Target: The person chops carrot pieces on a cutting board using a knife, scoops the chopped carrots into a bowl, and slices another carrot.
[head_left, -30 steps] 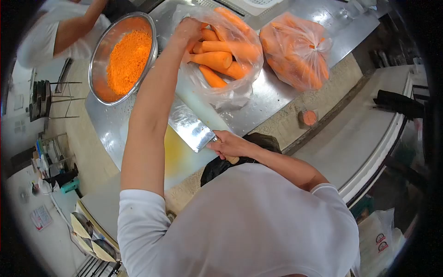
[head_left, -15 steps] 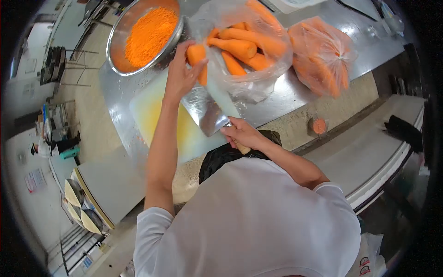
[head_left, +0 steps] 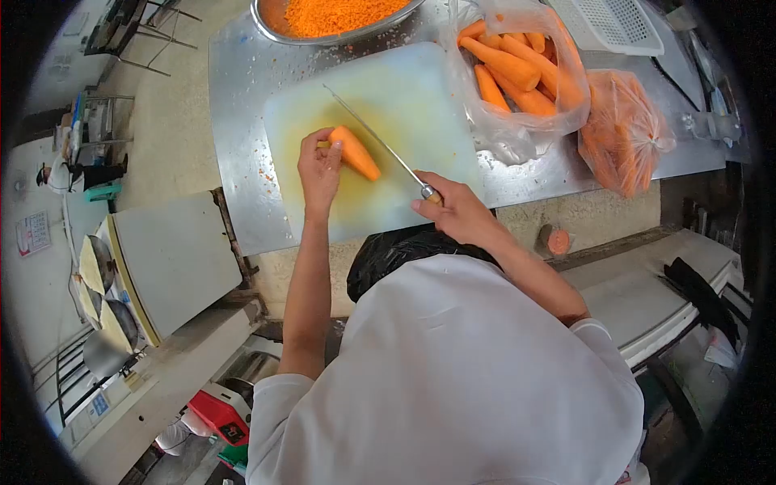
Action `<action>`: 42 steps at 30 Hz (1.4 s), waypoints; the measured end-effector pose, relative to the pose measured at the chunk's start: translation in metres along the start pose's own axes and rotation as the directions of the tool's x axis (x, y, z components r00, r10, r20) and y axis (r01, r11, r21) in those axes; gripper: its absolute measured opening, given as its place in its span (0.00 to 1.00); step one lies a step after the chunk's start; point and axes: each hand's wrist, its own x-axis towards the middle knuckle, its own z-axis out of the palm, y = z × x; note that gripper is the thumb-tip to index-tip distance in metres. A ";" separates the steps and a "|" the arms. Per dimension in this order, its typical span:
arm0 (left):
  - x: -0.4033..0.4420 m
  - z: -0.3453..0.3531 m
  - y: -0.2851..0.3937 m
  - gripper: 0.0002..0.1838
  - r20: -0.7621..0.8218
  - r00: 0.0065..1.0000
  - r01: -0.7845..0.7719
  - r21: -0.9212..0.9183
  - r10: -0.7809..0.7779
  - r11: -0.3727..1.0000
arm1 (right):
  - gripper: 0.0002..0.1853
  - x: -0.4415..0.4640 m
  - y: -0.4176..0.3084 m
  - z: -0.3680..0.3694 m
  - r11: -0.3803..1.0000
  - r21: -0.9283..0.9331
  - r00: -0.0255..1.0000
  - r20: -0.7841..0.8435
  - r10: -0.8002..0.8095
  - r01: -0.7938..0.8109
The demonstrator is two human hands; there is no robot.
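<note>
On the pale, yellow-stained cutting board (head_left: 323, 101), my left hand (head_left: 320, 166) grips the thick end of a peeled carrot (head_left: 356, 153), whose narrow end points toward the lower right. My right hand (head_left: 453, 206) is closed round the wooden handle of a cleaver (head_left: 376, 139). The blade is seen nearly edge-on, to the right of the carrot and apart from it. Right of the board, an open clear bag (head_left: 517, 133) holds several carrots. Beyond the board stands a metal bowl (head_left: 279, 35) of chopped carrot.
A tied bag of carrots (head_left: 622, 137) lies at the right of the metal table (head_left: 242, 153), below a white perforated basket (head_left: 618, 28). Black plastic (head_left: 396, 255) hangs at the near edge. A person (head_left: 69, 178) is far off at the left.
My left hand has come out of the open bag with a carrot and lowered it onto the board. The cleaver has turned from flat to edge-on. The view has shifted.
</note>
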 end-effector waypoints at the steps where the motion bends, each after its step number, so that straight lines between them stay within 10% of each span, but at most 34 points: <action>1: -0.002 0.004 0.000 0.17 0.002 1.000 0.023 -0.038 -0.023 0.999 | 0.25 -0.001 -0.004 0.001 0.991 0.027 0.991 0.037 0.132 -0.133; 3: -0.008 0.009 0.007 0.14 -0.014 0.998 -0.059 0.028 0.059 0.998 | 0.29 -0.004 -0.021 -0.001 0.919 0.064 0.918 0.108 0.381 -0.389; 7: -0.016 0.025 0.019 0.09 -0.173 0.913 -0.256 0.463 0.369 0.849 | 0.30 -0.007 -0.030 0.011 0.934 0.004 0.934 0.038 0.356 -0.356; 33: -0.007 0.039 0.000 0.17 -0.069 0.908 -0.324 0.508 0.412 0.798 | 0.27 -0.032 -0.081 0.014 0.902 -0.136 0.912 -0.052 0.407 -0.410; 42: -0.003 0.039 -0.003 0.15 -0.059 0.891 -0.360 0.511 0.450 0.780 | 0.26 0.029 -0.044 0.031 0.980 -0.108 0.983 -0.095 0.159 -0.169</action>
